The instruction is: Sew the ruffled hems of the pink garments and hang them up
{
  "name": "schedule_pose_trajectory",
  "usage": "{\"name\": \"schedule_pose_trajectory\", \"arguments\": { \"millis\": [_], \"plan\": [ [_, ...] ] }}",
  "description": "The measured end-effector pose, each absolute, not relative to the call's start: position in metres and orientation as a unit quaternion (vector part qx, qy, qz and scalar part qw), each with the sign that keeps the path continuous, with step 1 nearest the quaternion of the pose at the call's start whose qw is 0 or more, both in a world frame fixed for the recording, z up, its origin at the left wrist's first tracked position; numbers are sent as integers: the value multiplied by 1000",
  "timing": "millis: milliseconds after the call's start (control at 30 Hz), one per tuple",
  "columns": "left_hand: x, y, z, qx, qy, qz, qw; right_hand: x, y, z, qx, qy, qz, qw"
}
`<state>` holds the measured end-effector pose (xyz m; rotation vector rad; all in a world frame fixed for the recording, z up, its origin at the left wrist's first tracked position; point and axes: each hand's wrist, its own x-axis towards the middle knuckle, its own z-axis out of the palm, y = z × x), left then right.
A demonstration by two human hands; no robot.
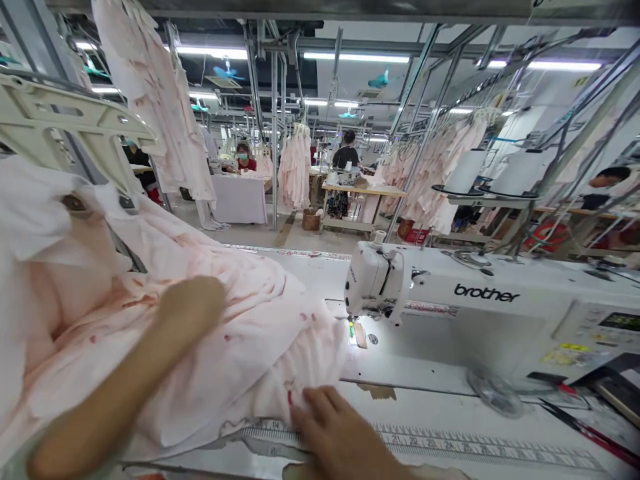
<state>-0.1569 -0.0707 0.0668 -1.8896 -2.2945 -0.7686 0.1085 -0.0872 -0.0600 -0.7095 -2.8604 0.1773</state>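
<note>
The left grip (193, 303), fingers hidden, rests on the pale pink fabric (240, 333) heaped on the desk (425, 407); the right grip (325, 427), fingers spread flat, presses the fabric's edge, with the Brother sewing machine (430, 287) ahead and rightward.

Person's left forearm (125, 373): bare, slender, unmarked. Right hand (335, 430): bare, with slim fingers (317, 407). Worn item: pale greenish sleeve (10, 463), only a cropped edge showing at the lower corner, detail hidden
</note>
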Motion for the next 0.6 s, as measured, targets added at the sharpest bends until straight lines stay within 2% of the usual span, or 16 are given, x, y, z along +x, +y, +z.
{"name": "schedule_pose_trajectory", "arguments": {
  "millis": [67,167,267,333,467,600],
  "plan": [
    [-115,-61,47,-672,-708,-219,0,101,-94,-67,-189,-977,23,92],
    [-71,-41,9,-741,-636,-209,-47,95,-86,-46,-169,-973,117,110],
    [-73,-18,-20,-748,-621,-213,-93,104,-65,-15,-297,-927,170,152],
    [-91,-7,-28,-749,-609,-230,-124,117,-57,-13,-344,-914,165,138],
    [-128,-3,-26,-747,-576,-265,-199,138,-72,-68,-321,-935,117,94],
    [-139,-12,-19,-706,-592,-294,-252,139,-100,-120,-279,-944,19,173]
  ]
}}
